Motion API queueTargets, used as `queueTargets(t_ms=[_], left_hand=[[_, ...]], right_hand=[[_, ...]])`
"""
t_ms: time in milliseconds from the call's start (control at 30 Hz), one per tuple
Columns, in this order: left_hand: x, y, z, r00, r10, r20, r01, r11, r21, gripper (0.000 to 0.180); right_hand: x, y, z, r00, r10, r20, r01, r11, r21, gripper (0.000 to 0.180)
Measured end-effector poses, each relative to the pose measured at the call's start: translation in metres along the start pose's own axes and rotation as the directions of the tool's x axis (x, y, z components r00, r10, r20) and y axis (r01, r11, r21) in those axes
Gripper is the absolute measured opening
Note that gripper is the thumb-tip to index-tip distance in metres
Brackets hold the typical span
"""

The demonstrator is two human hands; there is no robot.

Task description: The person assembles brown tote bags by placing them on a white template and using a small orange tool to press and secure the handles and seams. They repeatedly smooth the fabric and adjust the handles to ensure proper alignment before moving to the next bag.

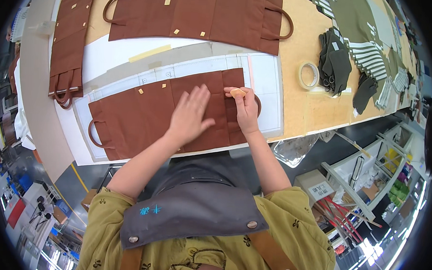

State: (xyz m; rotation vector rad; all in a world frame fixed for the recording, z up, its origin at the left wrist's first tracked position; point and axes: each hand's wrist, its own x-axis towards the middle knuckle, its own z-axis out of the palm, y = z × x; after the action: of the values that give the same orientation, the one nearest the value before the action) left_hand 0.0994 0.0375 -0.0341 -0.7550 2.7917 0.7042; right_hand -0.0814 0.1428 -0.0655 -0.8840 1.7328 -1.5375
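A brown fabric bag panel [130, 112] with looped handles lies on a white marked sheet [268, 89] in front of me. Across the panel's middle, my left hand [192, 113] rests with its fingers stretched out and the thumb apart. My right hand [246, 110], over the panel's right end, pinches a small flat orange piece [237, 92] that looks like tailor's chalk. Part of the right handle [258, 106] is hidden behind that hand. Small tan tape bits [164, 86] stick to the panel near its far edge.
Another brown panel [221, 14] with handles lies beyond, and a third [68, 41] at the far left. A tape roll [308, 75], dark fabric pieces [336, 63] and striped green pieces [366, 57] lie on the right. Below the table's right edge stands a carton [315, 185].
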Motion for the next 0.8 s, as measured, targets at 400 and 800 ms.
queueTargets(t_ms=[400,800], left_hand=[[-0.014,-0.003,0.002,0.964,0.259,0.059,-0.248,0.957,-0.151,0.09],[-0.007,-0.02,0.006,0.989,0.021,-0.144,-0.013,0.998,0.056,0.09]], right_hand=[[0.001,0.0,0.001,0.999,0.029,0.012,-0.03,1.0,0.008,0.017],[0.0,-0.006,0.001,0.999,0.043,0.021,-0.044,0.999,0.02,0.017]])
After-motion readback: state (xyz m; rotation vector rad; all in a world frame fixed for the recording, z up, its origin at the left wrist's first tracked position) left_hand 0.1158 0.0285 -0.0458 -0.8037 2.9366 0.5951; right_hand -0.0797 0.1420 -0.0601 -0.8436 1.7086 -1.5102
